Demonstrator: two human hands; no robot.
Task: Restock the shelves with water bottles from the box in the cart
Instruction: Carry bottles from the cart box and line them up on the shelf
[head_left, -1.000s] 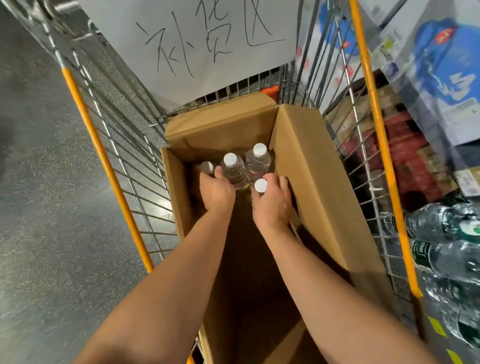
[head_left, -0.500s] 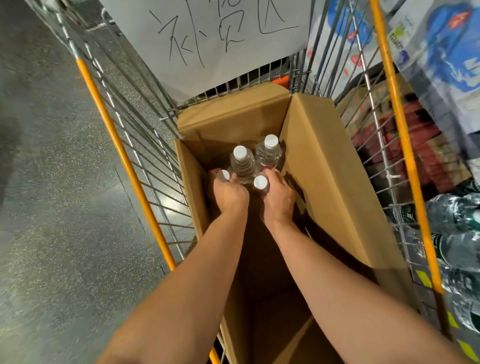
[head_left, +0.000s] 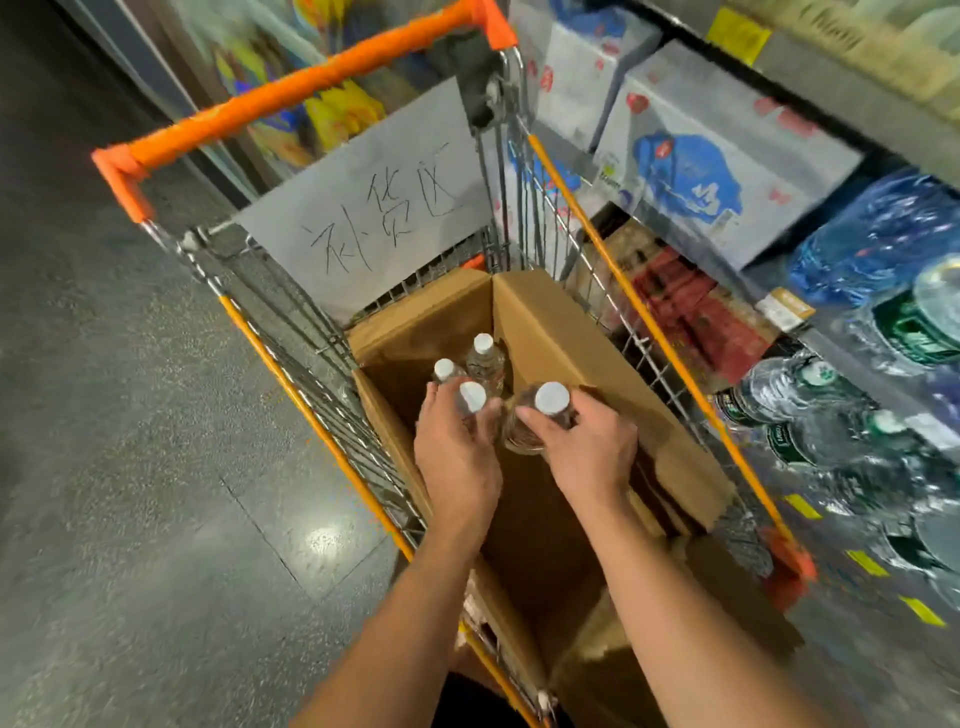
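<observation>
we saw both hands inside the open cardboard box (head_left: 613, 374), which sat in the wire shopping cart (head_left: 311, 384). the left hand (head_left: 457, 457) curled round a white-capped water bottle (head_left: 470, 402), and the right hand (head_left: 587, 447) gripped another bottle (head_left: 545, 415), raised a little and tilted. two more capped bottles (head_left: 483, 356) stood upright at the box's far end. a handwritten paper sign (head_left: 374, 208) hung on the cart's far end under its orange handle (head_left: 291, 88). shelved bottled water (head_left: 810, 395) lay to the right, blurred.
</observation>
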